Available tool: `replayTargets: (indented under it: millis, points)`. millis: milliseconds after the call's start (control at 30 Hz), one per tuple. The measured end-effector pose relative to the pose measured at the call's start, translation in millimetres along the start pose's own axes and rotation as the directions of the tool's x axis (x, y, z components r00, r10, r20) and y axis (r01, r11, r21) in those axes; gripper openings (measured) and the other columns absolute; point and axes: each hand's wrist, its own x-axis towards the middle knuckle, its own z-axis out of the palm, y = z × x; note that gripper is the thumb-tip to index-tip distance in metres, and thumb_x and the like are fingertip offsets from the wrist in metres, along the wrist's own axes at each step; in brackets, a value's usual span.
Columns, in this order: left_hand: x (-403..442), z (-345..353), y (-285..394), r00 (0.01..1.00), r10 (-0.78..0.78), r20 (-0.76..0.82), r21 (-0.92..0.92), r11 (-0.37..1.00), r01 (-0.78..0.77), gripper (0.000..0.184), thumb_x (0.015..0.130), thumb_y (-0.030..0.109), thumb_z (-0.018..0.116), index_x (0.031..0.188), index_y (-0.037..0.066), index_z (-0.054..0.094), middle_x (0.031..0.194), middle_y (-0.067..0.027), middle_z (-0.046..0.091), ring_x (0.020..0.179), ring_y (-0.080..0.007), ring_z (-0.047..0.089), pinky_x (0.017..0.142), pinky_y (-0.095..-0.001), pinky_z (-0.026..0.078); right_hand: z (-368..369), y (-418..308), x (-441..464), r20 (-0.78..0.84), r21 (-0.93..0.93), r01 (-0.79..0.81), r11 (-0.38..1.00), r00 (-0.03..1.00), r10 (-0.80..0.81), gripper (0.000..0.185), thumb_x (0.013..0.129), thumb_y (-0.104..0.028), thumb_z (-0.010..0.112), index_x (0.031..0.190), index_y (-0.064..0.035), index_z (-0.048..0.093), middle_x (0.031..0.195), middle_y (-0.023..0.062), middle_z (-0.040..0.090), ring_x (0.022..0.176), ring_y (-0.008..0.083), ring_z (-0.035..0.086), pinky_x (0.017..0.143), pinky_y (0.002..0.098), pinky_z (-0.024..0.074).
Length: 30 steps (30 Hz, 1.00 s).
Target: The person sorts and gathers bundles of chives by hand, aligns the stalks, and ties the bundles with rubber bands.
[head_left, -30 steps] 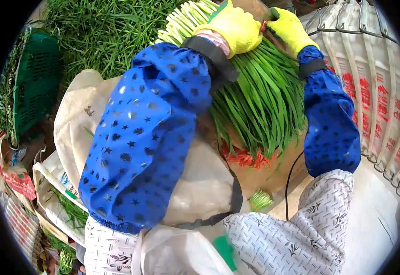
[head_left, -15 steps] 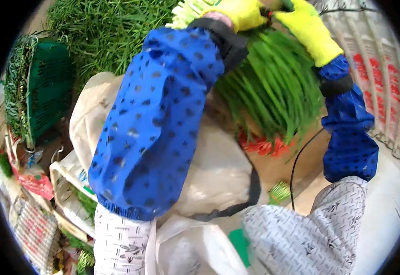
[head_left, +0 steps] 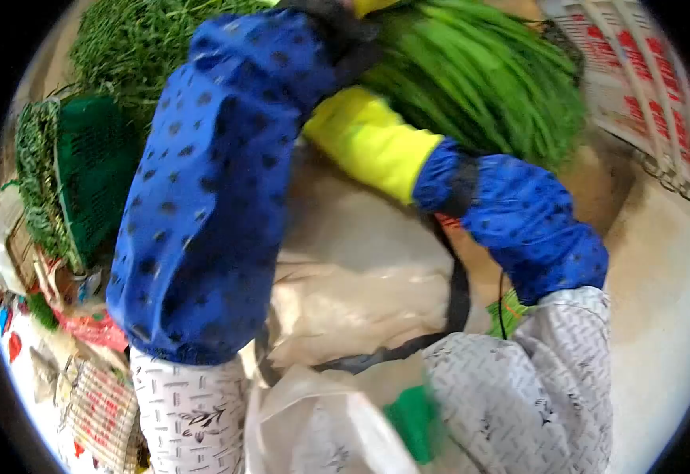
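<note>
A thick bunch of long green leaves, looking like garlic chives, lies at the upper middle, with its leaf tips toward the right. My right hand, in a yellow glove, reaches across to the near left side of the bunch. Its fingers are hidden behind my left sleeve. Only a sliver of my left hand's yellow glove shows at the top edge, by the left end of the bunch. What either hand grips is out of sight.
Loose greens are heaped at the upper left, beside a green crate filled with greens. A pale plastic-covered bundle is in front of me. Woven sacks with red print lie at the right. A small green bundle rests near my right sleeve.
My right hand has swung left and nearer, from the far side of the bunch to its near side. My left hand has moved up and left, mostly out of view. The leaves have turned rightward.
</note>
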Motion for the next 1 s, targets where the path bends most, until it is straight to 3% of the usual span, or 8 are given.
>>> replayTargets:
  millis: [233, 300, 400, 467, 600, 833, 967, 1000]
  points:
    - [-14, -3, 10, 0.984, -0.169, 0.062, 0.006, 0.986, 0.169, 0.029, 0.086, 0.020, 0.064, 0.111, 0.006, 0.065, 0.100, -0.0134, 0.069, 0.091, -0.0233, 0.066, 0.082, -0.0308, 0.049, 14, 16, 5, -0.108, 0.136, 0.201, 0.970, 0.976, -0.187, 0.015, 0.079, -0.017, 0.054, 0.087, -0.0101, 0.065, 0.080, 0.0106, 0.063, 0.073, 0.0307, 0.060, 0.064, 0.0405, 0.0472]
    - [-22, -1, 5, 0.995, -0.081, -0.063, -0.073, 0.994, 0.076, 0.032, 0.085, 0.037, 0.061, 0.105, 0.013, 0.068, 0.095, -0.0143, 0.068, 0.091, -0.0354, 0.062, 0.079, -0.0402, 0.049, 0, 12, -1, -0.097, 0.131, 0.122, 0.984, 0.989, -0.110, 0.017, 0.075, -0.019, 0.060, 0.088, -0.0080, 0.065, 0.083, 0.0129, 0.062, 0.076, 0.0328, 0.060, 0.066, 0.0415, 0.0480]
    - [-29, -19, 22, 0.986, -0.162, 0.024, -0.081, 0.983, 0.164, 0.031, 0.086, 0.029, 0.064, 0.107, 0.007, 0.067, 0.091, -0.0125, 0.069, 0.084, -0.0243, 0.065, 0.077, -0.0343, 0.050, -7, 5, -22, -0.201, 0.294, -0.028, 0.955, 0.975, 0.090, 0.023, 0.069, -0.015, 0.067, 0.090, -0.0051, 0.065, 0.084, 0.0172, 0.063, 0.081, 0.0371, 0.061, 0.070, 0.0442, 0.0489]
    - [-38, -22, 18, 0.968, -0.230, 0.100, -0.115, 0.964, 0.241, 0.032, 0.086, 0.028, 0.066, 0.108, 0.004, 0.066, 0.088, -0.0120, 0.070, 0.079, -0.0190, 0.065, 0.076, -0.0318, 0.050, -29, -6, -30, -0.062, 0.602, -0.337, 0.724, 0.884, 0.463, 0.022, 0.072, -0.006, 0.066, 0.093, -0.0026, 0.064, 0.092, 0.0160, 0.064, 0.085, 0.0307, 0.062, 0.075, 0.0374, 0.0500]
    - [-50, -23, 18, 0.990, -0.142, 0.000, -0.173, 0.975, 0.140, 0.025, 0.085, 0.027, 0.063, 0.095, 0.005, 0.068, 0.087, -0.0188, 0.066, 0.085, -0.0351, 0.063, 0.073, -0.0395, 0.048, -33, -2, -30, 0.153, 0.930, -0.337, 0.146, 0.717, 0.680, 0.032, 0.075, -0.004, 0.064, 0.107, -0.0013, 0.063, 0.081, 0.0036, 0.063, 0.066, 0.0113, 0.056, 0.060, 0.0258, 0.0470]
    - [-51, -19, 18, 0.994, -0.106, -0.027, -0.120, 0.987, 0.102, 0.024, 0.083, 0.024, 0.062, 0.095, 0.003, 0.068, 0.087, -0.0203, 0.066, 0.084, -0.0358, 0.063, 0.074, -0.0393, 0.048, -24, 7, -33, -0.180, 0.613, -0.143, 0.777, 0.932, 0.314, 0.015, 0.078, -0.008, 0.060, 0.091, -0.0021, 0.065, 0.080, 0.0098, 0.062, 0.069, 0.0191, 0.058, 0.063, 0.0303, 0.0467]
    - [-50, -21, 19, 0.990, -0.137, -0.010, -0.194, 0.972, 0.133, 0.024, 0.083, 0.023, 0.062, 0.095, 0.003, 0.067, 0.087, -0.0209, 0.066, 0.084, -0.0359, 0.063, 0.073, -0.0399, 0.048, -40, -6, -32, 0.092, 0.778, -0.421, 0.467, 0.811, 0.577, 0.015, 0.076, -0.007, 0.060, 0.090, -0.0006, 0.061, 0.086, 0.0152, 0.062, 0.081, 0.0310, 0.058, 0.075, 0.0353, 0.0464]
    - [-49, -22, 19, 0.989, -0.150, -0.005, -0.181, 0.972, 0.147, 0.023, 0.082, 0.022, 0.062, 0.094, 0.003, 0.068, 0.085, -0.0209, 0.066, 0.081, -0.0358, 0.064, 0.072, -0.0405, 0.048, -29, 2, -35, -0.090, 0.716, -0.273, 0.643, 0.877, 0.473, 0.017, 0.078, -0.008, 0.059, 0.094, 0.0005, 0.060, 0.082, 0.0117, 0.060, 0.075, 0.0231, 0.056, 0.069, 0.0326, 0.0457]
